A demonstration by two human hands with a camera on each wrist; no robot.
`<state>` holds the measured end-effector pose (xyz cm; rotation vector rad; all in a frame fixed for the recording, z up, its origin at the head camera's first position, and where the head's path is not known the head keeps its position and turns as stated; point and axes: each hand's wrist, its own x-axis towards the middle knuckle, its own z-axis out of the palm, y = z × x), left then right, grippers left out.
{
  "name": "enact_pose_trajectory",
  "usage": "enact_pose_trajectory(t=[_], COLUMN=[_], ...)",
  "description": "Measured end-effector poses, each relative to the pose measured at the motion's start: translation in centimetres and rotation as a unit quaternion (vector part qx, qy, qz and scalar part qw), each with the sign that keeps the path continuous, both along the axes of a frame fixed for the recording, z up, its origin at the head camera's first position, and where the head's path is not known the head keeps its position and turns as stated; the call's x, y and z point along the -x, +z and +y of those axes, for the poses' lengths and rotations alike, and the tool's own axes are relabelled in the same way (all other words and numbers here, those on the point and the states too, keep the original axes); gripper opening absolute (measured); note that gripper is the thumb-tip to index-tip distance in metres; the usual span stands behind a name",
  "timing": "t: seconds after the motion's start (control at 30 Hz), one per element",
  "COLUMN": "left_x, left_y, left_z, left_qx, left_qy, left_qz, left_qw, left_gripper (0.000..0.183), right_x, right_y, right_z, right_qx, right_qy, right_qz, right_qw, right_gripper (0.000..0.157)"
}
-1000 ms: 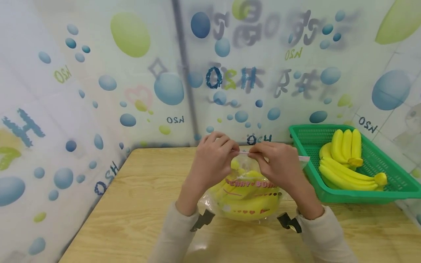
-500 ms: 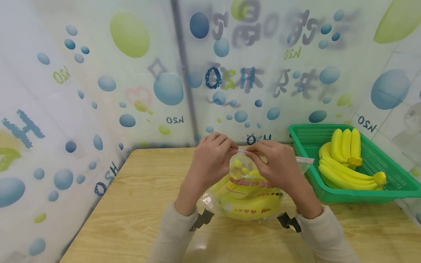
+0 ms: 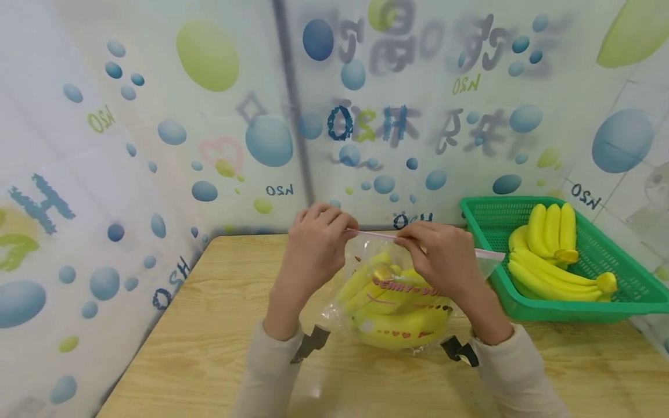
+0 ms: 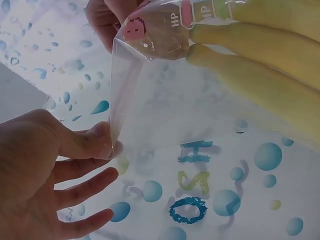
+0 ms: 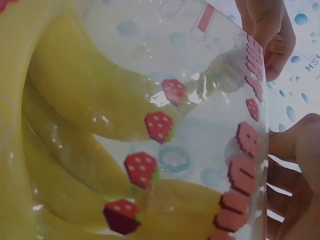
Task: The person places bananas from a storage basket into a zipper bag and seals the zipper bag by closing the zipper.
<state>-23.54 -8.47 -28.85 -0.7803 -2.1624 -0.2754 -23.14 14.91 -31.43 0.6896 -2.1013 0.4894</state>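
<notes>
A clear zip bag (image 3: 402, 307) printed with pink letters, hearts and strawberries stands on the table with yellow bananas (image 3: 376, 325) inside it. My left hand (image 3: 319, 249) pinches the left corner of the bag's pale pink top strip between thumb and forefinger; the left wrist view shows its other fingers spread apart. Partway along the same strip, my right hand (image 3: 441, 255) pinches the edge, and the strip's right end sticks out beyond that hand. In the right wrist view, the printed bag (image 5: 160, 135) fills most of the picture, with the bananas close behind the film.
A green plastic basket (image 3: 590, 310) stands to the right on the wooden table (image 3: 209, 325), holding bunches of bananas (image 3: 554, 278). Behind the table hangs a whitish curtain (image 3: 251, 191) with blue and green dots. Each wrist carries a small black mount.
My left hand has slid left along the top strip, away from the right hand, to the bag's corner. A longer stretch of strip shows between the hands. My right hand has barely moved.
</notes>
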Motion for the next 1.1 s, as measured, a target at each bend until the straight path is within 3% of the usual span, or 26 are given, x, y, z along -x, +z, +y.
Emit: enact_pose_trajectory(t=[0.27, 0.5, 0.63, 0.7, 0.77, 0.8, 0.9, 0.93, 1.0, 1.03, 1.1], left_x=[0.3, 1.2, 2.2, 2.7, 3.3, 3.5, 4.4, 4.6, 5.0, 5.1, 5.2], left_y=[-0.1, -1.5, -2.8, -3.5, -4.3, -4.8, -7.0, -7.9, -10.0, -11.0, -12.7], left_z=[-0.3, -1.6, -2.8, -3.5, -4.0, -4.3, -4.7, -4.8, -4.9, -4.9, -4.7], left_qx=[-0.013, -0.073, -0.133, -0.180, -0.233, -0.259, -0.309, -0.307, -0.281, -0.262, -0.231], left_qy=[-0.006, -0.042, -0.083, -0.119, -0.167, -0.194, -0.251, -0.263, -0.272, -0.273, -0.273], left_qz=[-0.010, -0.025, -0.061, -0.109, -0.191, -0.242, -0.405, -0.456, -0.543, -0.577, -0.620], left_qw=[0.9999, 0.9961, 0.9857, 0.9703, 0.9388, 0.9148, 0.8233, 0.7930, 0.7430, 0.7240, 0.6981], left_gripper=[0.008, 0.007, 0.006, 0.009, 0.023, 0.033, 0.069, 0.080, 0.095, 0.101, 0.108], right_x=[0.2, 0.3, 0.4, 0.5, 0.7, 0.8, 1.1, 1.2, 1.2, 1.2, 1.1], right_y=[0.2, 0.6, 0.9, 1.0, 1.0, 1.0, 0.8, 0.7, 0.6, 0.6, 0.5], right_z=[1.0, 3.9, 5.2, 5.5, 5.6, 5.6, 5.5, 5.4, 5.3, 5.3, 5.2], right_qx=[-0.012, -0.046, -0.057, -0.059, -0.061, -0.062, -0.066, -0.066, -0.066, -0.067, -0.067], right_qy=[0.023, 0.052, 0.049, 0.054, 0.063, 0.067, 0.076, 0.075, 0.073, 0.070, 0.069], right_qz=[-0.036, -0.133, -0.178, -0.190, -0.189, -0.185, -0.168, -0.164, -0.160, -0.159, -0.156], right_qw=[0.999, 0.989, 0.981, 0.978, 0.978, 0.979, 0.981, 0.981, 0.982, 0.983, 0.983], right_gripper=[0.006, 0.006, 0.007, 0.008, 0.008, 0.009, 0.010, 0.010, 0.011, 0.010, 0.010])
